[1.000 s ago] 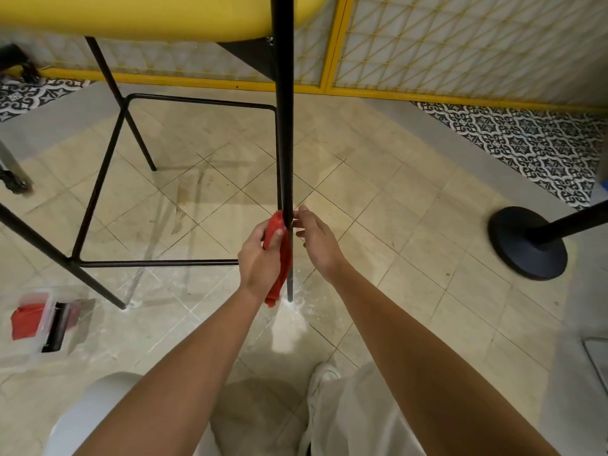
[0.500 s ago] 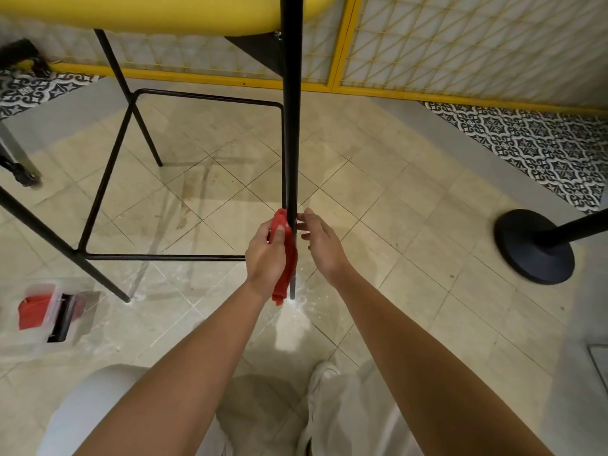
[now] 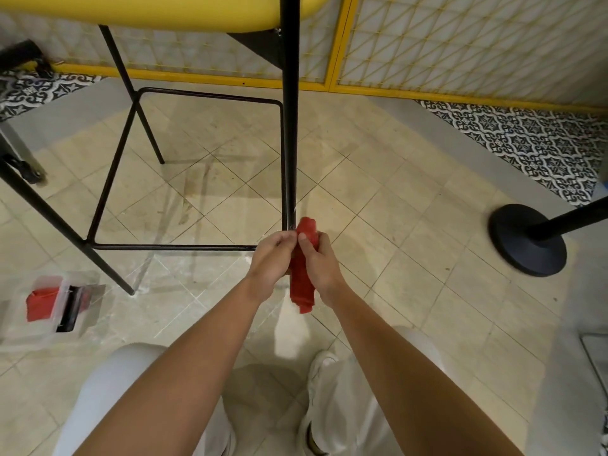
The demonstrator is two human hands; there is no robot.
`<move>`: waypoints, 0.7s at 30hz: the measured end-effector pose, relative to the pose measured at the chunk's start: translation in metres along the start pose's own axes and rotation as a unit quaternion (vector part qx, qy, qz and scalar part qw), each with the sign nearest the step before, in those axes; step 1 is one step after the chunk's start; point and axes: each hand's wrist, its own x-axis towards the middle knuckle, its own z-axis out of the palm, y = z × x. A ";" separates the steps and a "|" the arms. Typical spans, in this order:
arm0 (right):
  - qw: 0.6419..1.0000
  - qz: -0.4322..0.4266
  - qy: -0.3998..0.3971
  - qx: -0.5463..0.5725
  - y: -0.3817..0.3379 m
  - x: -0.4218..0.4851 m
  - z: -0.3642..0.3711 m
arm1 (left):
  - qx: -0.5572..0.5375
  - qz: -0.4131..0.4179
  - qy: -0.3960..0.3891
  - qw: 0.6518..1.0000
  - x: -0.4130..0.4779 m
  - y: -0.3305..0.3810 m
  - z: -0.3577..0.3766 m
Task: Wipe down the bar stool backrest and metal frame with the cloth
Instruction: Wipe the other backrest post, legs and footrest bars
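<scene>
Between the hands, cloth (image 3: 301,284) hangs bunched: right hand (image 3: 320,264) grips it, left hand (image 3: 268,261) curls against it, hold unclear. Just beyond the knuckles, leg (image 3: 289,143) runs straight up to the seat (image 3: 148,11), left hand closest.

Clear plastic container (image 3: 49,307), red contents, lower left. Black stanchion base (image 3: 526,240), right edge. Yellow-framed lattice panel (image 3: 460,44), top. Patterned tile strip (image 3: 526,139), upper right. Beige floor tiles (image 3: 411,258).
</scene>
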 end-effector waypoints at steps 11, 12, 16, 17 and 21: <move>0.984 -0.146 0.095 -0.038 -0.036 0.005 0.003 | 0.028 0.049 0.095 0.994 0.010 0.031 -0.020; 0.982 -0.155 0.096 -0.042 -0.036 0.007 0.007 | 0.030 0.051 0.097 0.994 0.012 0.033 -0.021; 0.978 -0.147 0.145 -0.032 -0.030 0.015 0.022 | 0.038 0.064 0.095 0.993 0.017 0.035 -0.024; 0.976 -0.142 0.163 -0.030 -0.027 0.016 0.025 | 0.039 0.066 0.097 0.992 0.019 0.035 -0.025; 0.974 -0.104 0.200 -0.019 -0.017 0.019 0.034 | 0.034 0.064 0.102 0.992 0.025 0.034 -0.028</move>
